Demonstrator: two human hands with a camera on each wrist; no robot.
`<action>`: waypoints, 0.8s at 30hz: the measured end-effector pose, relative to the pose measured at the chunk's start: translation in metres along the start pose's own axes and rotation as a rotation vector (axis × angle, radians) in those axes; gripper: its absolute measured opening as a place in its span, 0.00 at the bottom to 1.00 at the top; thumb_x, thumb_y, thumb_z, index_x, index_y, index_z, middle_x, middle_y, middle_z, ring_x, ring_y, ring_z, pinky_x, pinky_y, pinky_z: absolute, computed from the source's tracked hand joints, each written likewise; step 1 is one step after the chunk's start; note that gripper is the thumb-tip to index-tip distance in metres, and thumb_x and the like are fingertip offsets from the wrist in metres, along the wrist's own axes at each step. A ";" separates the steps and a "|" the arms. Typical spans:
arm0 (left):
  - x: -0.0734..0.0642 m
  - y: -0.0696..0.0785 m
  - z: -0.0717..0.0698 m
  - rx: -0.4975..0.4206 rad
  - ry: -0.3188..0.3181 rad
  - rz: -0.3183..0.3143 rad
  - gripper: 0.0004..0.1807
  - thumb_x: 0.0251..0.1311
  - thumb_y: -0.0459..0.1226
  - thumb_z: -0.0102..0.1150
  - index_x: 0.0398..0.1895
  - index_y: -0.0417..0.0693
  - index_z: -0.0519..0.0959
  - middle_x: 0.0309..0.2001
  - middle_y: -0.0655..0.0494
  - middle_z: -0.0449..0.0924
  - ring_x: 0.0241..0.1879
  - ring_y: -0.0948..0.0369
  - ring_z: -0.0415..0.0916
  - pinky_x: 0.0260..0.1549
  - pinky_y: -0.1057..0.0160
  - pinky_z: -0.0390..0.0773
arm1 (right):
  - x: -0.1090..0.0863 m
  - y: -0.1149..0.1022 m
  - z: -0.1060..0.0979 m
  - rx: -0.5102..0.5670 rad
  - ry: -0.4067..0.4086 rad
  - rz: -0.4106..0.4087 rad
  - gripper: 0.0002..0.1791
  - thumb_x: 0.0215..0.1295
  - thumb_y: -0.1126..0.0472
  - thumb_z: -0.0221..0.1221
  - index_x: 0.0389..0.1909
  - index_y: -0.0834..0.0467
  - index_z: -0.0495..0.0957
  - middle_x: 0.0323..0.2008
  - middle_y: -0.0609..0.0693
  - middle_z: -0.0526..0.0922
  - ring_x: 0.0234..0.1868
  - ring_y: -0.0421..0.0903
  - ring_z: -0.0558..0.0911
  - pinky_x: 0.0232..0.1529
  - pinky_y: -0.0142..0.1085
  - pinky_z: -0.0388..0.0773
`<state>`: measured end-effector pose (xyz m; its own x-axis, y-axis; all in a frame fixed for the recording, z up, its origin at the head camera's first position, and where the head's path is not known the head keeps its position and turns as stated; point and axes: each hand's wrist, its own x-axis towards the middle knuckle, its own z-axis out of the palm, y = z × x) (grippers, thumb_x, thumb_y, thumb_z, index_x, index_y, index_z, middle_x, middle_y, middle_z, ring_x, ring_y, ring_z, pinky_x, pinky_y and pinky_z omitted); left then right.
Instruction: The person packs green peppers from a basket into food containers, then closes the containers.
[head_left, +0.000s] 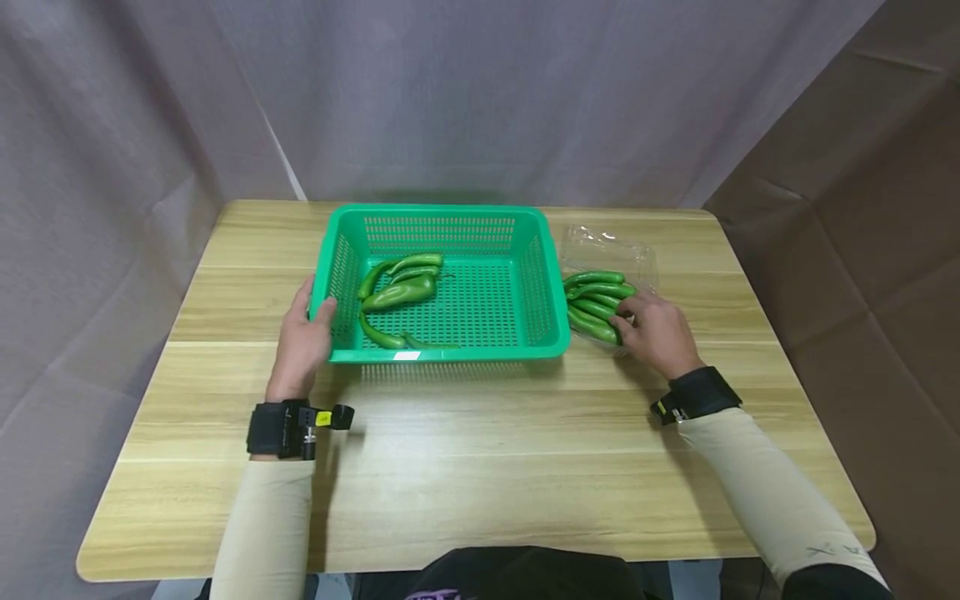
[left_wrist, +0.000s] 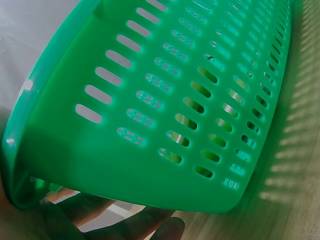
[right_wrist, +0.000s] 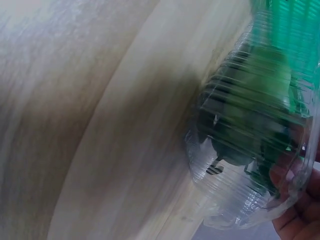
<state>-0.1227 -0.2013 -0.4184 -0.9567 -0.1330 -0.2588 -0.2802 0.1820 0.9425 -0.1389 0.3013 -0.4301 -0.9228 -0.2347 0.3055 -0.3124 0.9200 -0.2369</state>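
A green plastic basket (head_left: 450, 357) stands on the table with several green peppers (head_left: 401, 293) lying in its left half. My left hand (head_left: 302, 346) grips the basket's left rim, thumb over the edge and the other fingers outside, below the rim in the left wrist view. To the basket's right, a clear plastic box (right_wrist: 220, 195) with its lid folded back holds several more green peppers (head_left: 596, 287). My right hand (head_left: 660, 333) reaches in over the box's right side, and its thumb and forefinger pinch the end of a pepper there. The plastic blurs its fingertips in the right wrist view.
The wooden table (head_left: 465, 467) has rounded corners. The clear lid (head_left: 607, 250) lies behind the peppers, close to the basket's right wall. Grey curtains (head_left: 480, 100) hang behind and at the left, a brown one (head_left: 862, 208) at the right.
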 end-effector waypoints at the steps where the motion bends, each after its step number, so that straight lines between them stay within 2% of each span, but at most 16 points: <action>1: 0.000 0.000 0.000 0.000 0.000 0.000 0.33 0.83 0.49 0.38 0.86 0.65 0.45 0.84 0.52 0.53 0.78 0.49 0.58 0.73 0.42 0.64 | 0.000 0.000 0.000 0.000 0.000 -0.001 0.06 0.62 0.66 0.70 0.34 0.67 0.85 0.33 0.60 0.84 0.33 0.56 0.83 0.32 0.50 0.79; 12: 0.000 0.000 0.000 -0.001 -0.001 0.000 0.34 0.83 0.48 0.39 0.86 0.65 0.44 0.84 0.51 0.53 0.78 0.48 0.58 0.73 0.41 0.65 | 0.000 -0.001 0.000 -0.009 -0.006 0.007 0.07 0.63 0.66 0.70 0.36 0.67 0.86 0.34 0.61 0.84 0.34 0.56 0.83 0.33 0.51 0.79; 18: -0.001 0.002 0.000 0.007 -0.003 -0.001 0.34 0.83 0.50 0.39 0.86 0.67 0.44 0.84 0.52 0.53 0.75 0.48 0.61 0.69 0.43 0.68 | 0.001 0.000 -0.002 -0.008 -0.016 0.009 0.08 0.63 0.65 0.70 0.36 0.67 0.86 0.34 0.61 0.85 0.34 0.57 0.83 0.33 0.51 0.80; 24: -0.001 0.001 0.000 0.004 0.001 0.004 0.33 0.83 0.50 0.39 0.86 0.67 0.45 0.83 0.51 0.55 0.74 0.48 0.63 0.67 0.45 0.70 | 0.006 0.000 -0.012 0.016 -0.014 0.010 0.07 0.64 0.65 0.68 0.36 0.67 0.86 0.35 0.63 0.87 0.35 0.58 0.84 0.35 0.52 0.79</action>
<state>-0.1215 -0.2009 -0.4172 -0.9577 -0.1328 -0.2553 -0.2771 0.1863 0.9426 -0.1420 0.3037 -0.4168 -0.9291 -0.2296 0.2899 -0.3061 0.9174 -0.2543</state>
